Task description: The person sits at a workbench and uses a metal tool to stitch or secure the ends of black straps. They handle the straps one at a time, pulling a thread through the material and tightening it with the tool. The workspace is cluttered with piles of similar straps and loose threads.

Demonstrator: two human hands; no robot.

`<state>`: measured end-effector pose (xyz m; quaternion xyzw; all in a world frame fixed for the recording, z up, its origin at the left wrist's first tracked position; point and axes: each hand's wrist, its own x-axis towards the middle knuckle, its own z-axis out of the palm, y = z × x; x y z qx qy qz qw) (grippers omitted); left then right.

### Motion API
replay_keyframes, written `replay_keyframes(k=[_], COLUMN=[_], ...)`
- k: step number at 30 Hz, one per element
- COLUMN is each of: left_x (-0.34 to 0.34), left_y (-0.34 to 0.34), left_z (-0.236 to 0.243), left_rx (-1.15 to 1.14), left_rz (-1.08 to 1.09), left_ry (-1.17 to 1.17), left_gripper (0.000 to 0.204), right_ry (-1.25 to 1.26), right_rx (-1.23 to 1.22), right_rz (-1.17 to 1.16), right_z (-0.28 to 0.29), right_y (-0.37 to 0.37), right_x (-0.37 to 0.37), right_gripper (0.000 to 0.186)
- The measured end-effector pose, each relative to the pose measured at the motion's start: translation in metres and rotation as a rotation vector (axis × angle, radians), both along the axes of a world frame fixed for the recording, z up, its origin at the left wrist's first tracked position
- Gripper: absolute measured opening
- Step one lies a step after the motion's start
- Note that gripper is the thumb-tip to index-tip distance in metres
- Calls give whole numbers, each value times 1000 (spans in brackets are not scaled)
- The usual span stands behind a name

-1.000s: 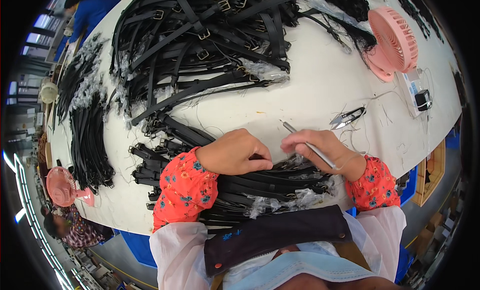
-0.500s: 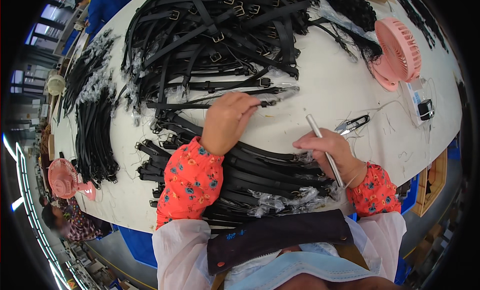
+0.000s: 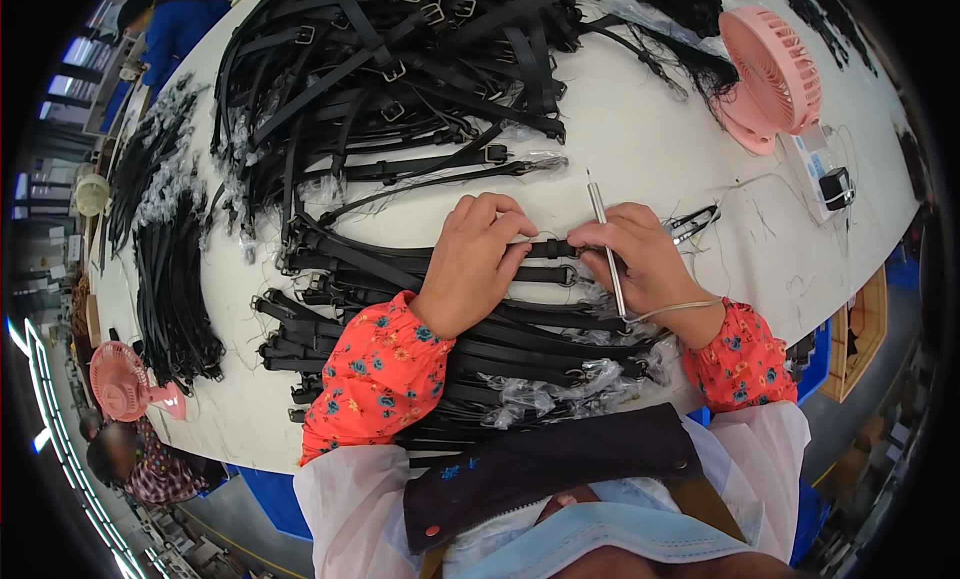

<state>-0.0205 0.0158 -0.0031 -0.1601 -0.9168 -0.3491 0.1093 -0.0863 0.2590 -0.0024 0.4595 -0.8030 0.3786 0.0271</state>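
Observation:
Between my hands runs a thin black belt (image 3: 549, 249) with a loop near its end. My left hand (image 3: 474, 261) is closed on it, thumb and fingers curled at the strap. My right hand (image 3: 640, 257) pinches the belt's tip and also keeps a slim silver pen-like tool (image 3: 606, 247) in its grip, pointed end up. A fine pale thread seems to arc above the strap by the left fingertips. Below both hands lies a row of black belts (image 3: 520, 354), some with clear plastic wrap (image 3: 555, 391) around their buckle ends.
A big heap of black buckled belts (image 3: 400, 69) covers the far table. More wrapped straps (image 3: 175, 289) lie left. Thread snips (image 3: 695, 222) rest beyond my right hand. Pink fans stand far right (image 3: 770, 74) and left (image 3: 120, 379). A person in blue (image 3: 180, 34) is far left.
My left hand has brought the belt nearer, down from the heap's edge toward the row. My right hand has moved left and up to its tip, and the tool stands more upright.

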Motion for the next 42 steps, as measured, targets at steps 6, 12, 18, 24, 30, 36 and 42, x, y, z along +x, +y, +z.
replay_keyframes(k=[6, 12, 18, 24, 30, 36, 42], left_x=[2, 2, 0, -1, -4, -4, -3], left_y=[10, 17, 13, 14, 15, 16, 16], left_z=[18, 1, -1, 3, 4, 3, 2], left_rx=[241, 153, 285, 214, 177, 174, 167], left_rz=[-80, -104, -64, -35, -46, -34, -37], left_ry=[-374, -132, -185, -222, -247, -254, -246], left_gripper=[31, 18, 12, 5, 6, 6, 7], right_ry=[-75, -101, -393, -1005, -1109, -1103, -1077], right_rx=[17, 48, -207, -469, -330, -279, -253], right_rz=[-19, 3, -31, 49, 18, -15, -12], right_z=[2, 8, 10, 9, 9, 14, 14], right_y=[1, 2, 2, 5, 8, 6, 5], right_x=[2, 2, 9, 11, 9, 9, 9], right_gripper=[27, 25, 33, 40, 41, 40, 40])
